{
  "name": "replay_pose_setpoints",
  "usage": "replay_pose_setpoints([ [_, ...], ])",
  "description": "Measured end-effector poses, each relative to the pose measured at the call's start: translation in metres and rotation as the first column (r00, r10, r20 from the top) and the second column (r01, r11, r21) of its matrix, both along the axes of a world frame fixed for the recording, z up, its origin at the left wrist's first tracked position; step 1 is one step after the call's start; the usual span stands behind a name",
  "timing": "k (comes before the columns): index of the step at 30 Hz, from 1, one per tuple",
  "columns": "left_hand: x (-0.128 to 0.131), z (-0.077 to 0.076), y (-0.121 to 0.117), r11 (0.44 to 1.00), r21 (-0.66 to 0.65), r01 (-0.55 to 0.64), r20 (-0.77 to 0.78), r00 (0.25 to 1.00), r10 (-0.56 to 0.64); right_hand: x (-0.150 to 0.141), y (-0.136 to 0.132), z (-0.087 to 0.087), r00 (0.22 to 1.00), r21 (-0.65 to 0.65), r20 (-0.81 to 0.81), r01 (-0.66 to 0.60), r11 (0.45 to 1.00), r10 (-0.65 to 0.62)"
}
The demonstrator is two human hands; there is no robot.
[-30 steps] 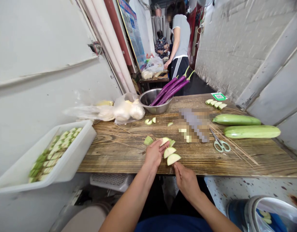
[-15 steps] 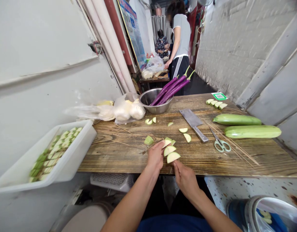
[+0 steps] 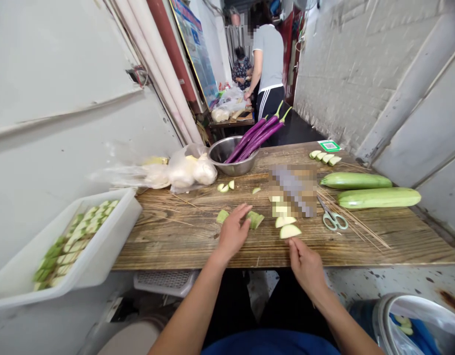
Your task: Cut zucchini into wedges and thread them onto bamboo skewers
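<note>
My right hand [image 3: 306,264] is closed in a pinch at the near end of a skewer of zucchini slices [image 3: 290,231]. Several pale half-round slices line up away from the fingers; the stick itself is mostly hidden. My left hand [image 3: 232,231] is open over the wooden table, thumb apart from the fingers. Beside its fingertips lie green-skinned zucchini pieces [image 3: 255,220], with another cut piece [image 3: 222,216] just to its left. Beyond the skewer, a blurred patch covers most of the cleaver [image 3: 292,187].
Scissors [image 3: 334,220], thin sticks [image 3: 360,229] and two whole zucchinis [image 3: 378,197] lie right. Behind are a metal bowl [image 3: 232,168] of eggplants and bagged white food [image 3: 192,172]. A white tub [image 3: 118,231] of skewered slices stands left, a lined bucket [image 3: 382,320] lower right. Two people are farther back.
My right hand has carried the skewered slices to the right, away from my left hand. My left hand has let go of them and opened near the loose pieces.
</note>
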State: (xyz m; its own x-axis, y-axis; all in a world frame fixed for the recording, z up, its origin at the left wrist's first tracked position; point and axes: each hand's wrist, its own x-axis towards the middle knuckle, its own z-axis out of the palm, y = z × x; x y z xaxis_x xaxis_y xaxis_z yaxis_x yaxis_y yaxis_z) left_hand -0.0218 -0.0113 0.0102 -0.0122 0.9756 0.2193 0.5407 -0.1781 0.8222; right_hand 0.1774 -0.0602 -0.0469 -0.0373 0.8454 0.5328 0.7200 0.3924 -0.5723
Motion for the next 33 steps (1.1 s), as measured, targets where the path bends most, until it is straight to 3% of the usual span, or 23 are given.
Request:
replay_pose_setpoints([
  [1, 0.000, 0.001, 0.003, 0.996, 0.023, 0.091, -0.197, 0.977, -0.085, 0.007, 0.001, 0.001, 1.000, -0.024, -0.020, 0.008, 1.000, -0.009],
  [3, 0.003, 0.002, 0.009, 0.967, -0.023, 0.255, -0.482, 0.844, -0.234, 0.016, 0.003, 0.004, 0.998, -0.078, -0.061, -0.011, 0.997, 0.006],
  [5, 0.009, 0.001, 0.016, 0.925, -0.114, 0.361, -0.626, 0.697, -0.350, 0.020, 0.004, 0.006, 0.995, -0.117, -0.091, -0.052, 0.992, 0.042],
  [7, 0.014, 0.000, 0.023, 0.896, -0.183, 0.405, -0.690, 0.596, -0.410, 0.021, 0.004, 0.007, 0.993, -0.135, -0.104, -0.074, 0.988, 0.061],
  [10, 0.017, -0.001, 0.031, 0.896, -0.232, 0.378, -0.713, 0.560, -0.421, 0.020, 0.005, 0.007, 0.991, -0.141, -0.114, -0.086, 0.986, 0.070],
  [13, 0.015, -0.001, 0.035, 0.917, -0.232, 0.325, -0.684, 0.616, -0.392, 0.019, 0.005, 0.007, 0.990, -0.140, -0.115, -0.092, 0.986, 0.076],
  [15, 0.017, 0.001, 0.033, 0.930, -0.194, 0.313, -0.598, 0.714, -0.365, 0.019, 0.004, 0.006, 0.991, -0.134, -0.109, -0.087, 0.987, 0.072],
  [17, 0.023, 0.004, 0.027, 0.958, -0.115, 0.262, -0.396, 0.872, -0.286, 0.017, 0.004, 0.005, 0.993, -0.121, -0.102, -0.069, 0.990, 0.056],
  [19, 0.034, 0.005, 0.018, 0.987, -0.096, 0.127, -0.036, 0.991, -0.131, 0.013, 0.003, 0.004, 0.995, -0.102, -0.093, -0.052, 0.993, 0.043],
  [20, 0.040, 0.006, 0.012, 0.988, -0.140, 0.062, 0.167, 0.985, -0.038, 0.009, 0.002, 0.003, 0.995, -0.091, -0.089, -0.049, 0.995, 0.040],
  [22, 0.051, 0.008, 0.000, 0.962, -0.272, 0.015, 0.489, 0.863, 0.124, 0.000, 0.001, 0.003, 0.995, -0.062, -0.090, -0.049, 0.997, 0.043],
  [24, 0.058, 0.011, -0.010, 0.937, -0.347, 0.034, 0.653, 0.726, 0.215, -0.011, 0.002, 0.006, 0.992, -0.037, -0.106, -0.070, 0.997, 0.065],
  [29, 0.060, 0.020, -0.020, 0.896, -0.398, 0.196, 0.812, 0.529, 0.245, -0.037, 0.005, 0.017, 0.975, -0.036, -0.168, -0.150, 0.988, 0.142],
  [33, 0.057, 0.023, -0.020, 0.901, -0.412, 0.137, 0.842, 0.435, 0.319, -0.045, 0.003, 0.022, 0.959, -0.077, -0.222, -0.197, 0.977, 0.175],
])
